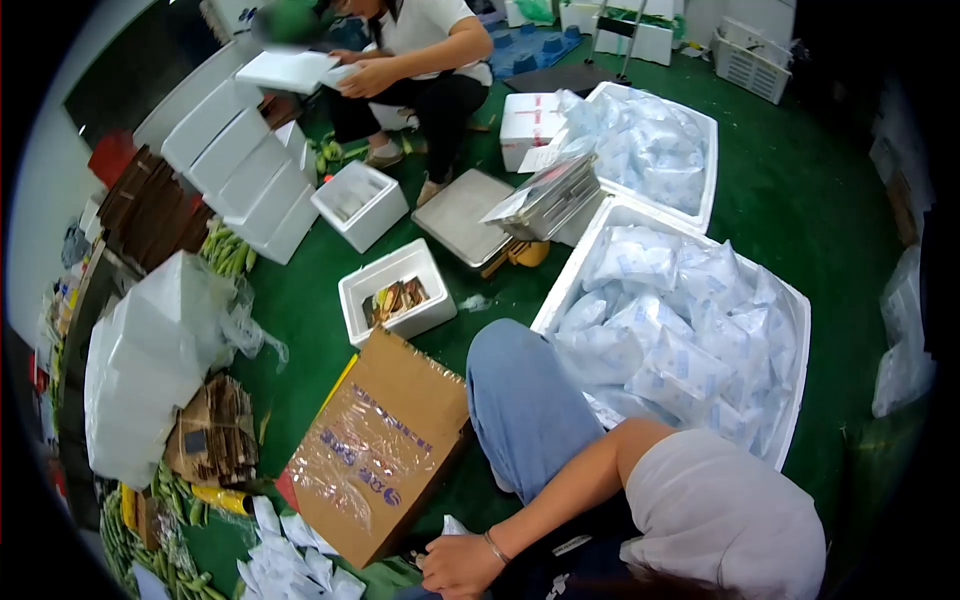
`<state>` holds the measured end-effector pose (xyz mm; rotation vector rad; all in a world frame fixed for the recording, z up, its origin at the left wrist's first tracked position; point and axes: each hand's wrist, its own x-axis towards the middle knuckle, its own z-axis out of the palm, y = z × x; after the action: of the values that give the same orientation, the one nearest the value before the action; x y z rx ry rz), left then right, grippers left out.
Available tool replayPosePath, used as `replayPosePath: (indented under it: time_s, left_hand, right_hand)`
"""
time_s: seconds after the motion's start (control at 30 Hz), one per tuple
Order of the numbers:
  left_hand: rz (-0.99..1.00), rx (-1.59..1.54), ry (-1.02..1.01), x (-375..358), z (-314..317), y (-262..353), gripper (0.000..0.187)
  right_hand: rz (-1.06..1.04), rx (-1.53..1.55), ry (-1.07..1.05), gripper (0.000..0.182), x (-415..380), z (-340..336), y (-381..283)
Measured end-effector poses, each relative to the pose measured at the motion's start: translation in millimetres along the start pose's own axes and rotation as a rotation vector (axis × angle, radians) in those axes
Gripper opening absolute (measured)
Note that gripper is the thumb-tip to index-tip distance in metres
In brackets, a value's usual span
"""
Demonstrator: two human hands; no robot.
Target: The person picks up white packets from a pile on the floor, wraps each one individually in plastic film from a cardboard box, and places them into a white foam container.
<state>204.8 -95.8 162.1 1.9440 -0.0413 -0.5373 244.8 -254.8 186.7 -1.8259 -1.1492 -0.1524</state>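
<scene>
My right hand [462, 566] is low in the view, wearing a bracelet, its fingers curled closed. A small white packet [453, 525] pokes up from the hand; most of it is hidden by the fingers. Left of the hand stands a closed brown cardboard box [378, 450] with clear tape and purple print. White packets [290, 560] lie in a loose pile beyond the box's lower left corner. My left hand does not show. My bent knee in blue jeans [530, 400] rises between the box and a large foam box [800, 370] of packed ice bags [680, 330].
Another person [435, 60] crouches at the back, holding a white foam lid [285, 72]. A second foam box [708, 190] of bags, a metal scale [465, 215], small foam boxes [440, 310] and stacked foam boxes [240, 170] surround me. Green vegetables [120, 540] lie lower left.
</scene>
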Motion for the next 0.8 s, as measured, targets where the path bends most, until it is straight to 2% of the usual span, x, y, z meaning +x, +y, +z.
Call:
replayPosePath:
  time_s: [0.03, 0.07, 0.1, 0.13, 0.17, 0.2, 0.23, 0.27, 0.3, 0.33, 0.37, 0.43, 0.47, 0.5, 0.53, 0.57, 0.63, 0.67, 0.73, 0.8]
  left_hand:
    - [0.032, 0.003, 0.017, -4, -4, -3, 0.063]
    - [0.112, 0.009, 0.046, -7, -9, -11, 0.064]
    - [0.338, 0.072, 0.129, -11, -23, -37, 0.064]
    - [0.757, 0.249, 0.352, -17, -30, -25, 0.064]
    - [0.289, 0.073, 0.292, -40, -47, -18, 0.060]
    - [-0.035, -0.087, 0.408, -80, -57, 39, 0.057]
    - [-0.195, -0.231, 0.597, -124, -79, 11, 0.056]
    - [-0.176, 0.055, 0.953, -170, -92, -14, 0.053]
    - [-0.154, 0.891, 1.242, -222, -109, -49, 0.047]
    - [-0.383, 0.336, 1.483, -234, -111, 38, 0.043]
    - [-0.343, 0.475, 1.629, -263, -117, 52, 0.041]
    - [-0.445, 0.260, 1.852, -354, -121, 46, 0.045]
    - [-0.476, 0.452, 1.970, -400, -112, 30, 0.048]
    - [-0.500, 0.656, 2.069, -443, -96, 14, 0.051]
    - [-0.679, 0.703, 2.083, -485, -74, 5, 0.061]
    - [-1.004, 0.804, 2.152, -514, -51, -9, 0.065]
    - [-1.532, 0.636, 2.173, -557, 3, -46, 0.065]
    - [-1.553, 0.626, 2.182, -540, 9, -40, 0.065]
    - [-1.984, 0.569, 2.138, -475, -3, -17, 0.059]
    - [-1.295, 1.288, 2.059, -481, -19, -66, 0.053]
  right_hand:
    - [0.019, 0.070, -0.022, 0.025, 5, -9, -7]
    - [-0.005, 0.229, 0.044, 0.022, 11, -13, -12]
    - [-0.018, 0.382, -0.093, 0.026, 12, -18, -10]
    - [0.023, 0.552, -0.018, 0.025, 18, -30, -16]
    - [0.027, 0.530, 0.033, 0.028, 23, -41, -14]
    - [0.024, 0.412, 0.126, 0.024, 32, -55, -12]
    - [0.184, 0.344, 0.113, 0.022, 36, -74, -13]
    - [0.306, 0.341, 0.119, 0.019, 36, -74, -4]
    - [0.453, 0.360, 0.067, 0.014, 38, -80, -2]
    - [0.577, 0.442, 0.038, 0.012, 35, -78, 3]
    - [0.613, 0.489, -0.021, 0.011, 32, -78, 10]
    - [0.636, 0.532, -0.105, 0.011, 37, -78, 8]
    - [0.563, 0.451, -0.157, 0.012, 41, -78, 1]
    - [0.488, 0.369, -0.194, 0.013, 44, -76, -3]
    - [0.466, 0.385, -0.215, 0.013, 44, -70, -4]
    - [0.471, 0.378, -0.252, 0.013, 44, -65, -3]
    - [0.514, 0.376, -0.303, 0.013, 36, -51, 4]
    - [0.567, 0.378, -0.324, 0.014, 33, -46, 11]
    - [0.625, 0.342, -0.379, 0.014, 30, -39, 26]
    - [0.657, 0.318, -0.436, 0.015, 29, -32, 39]
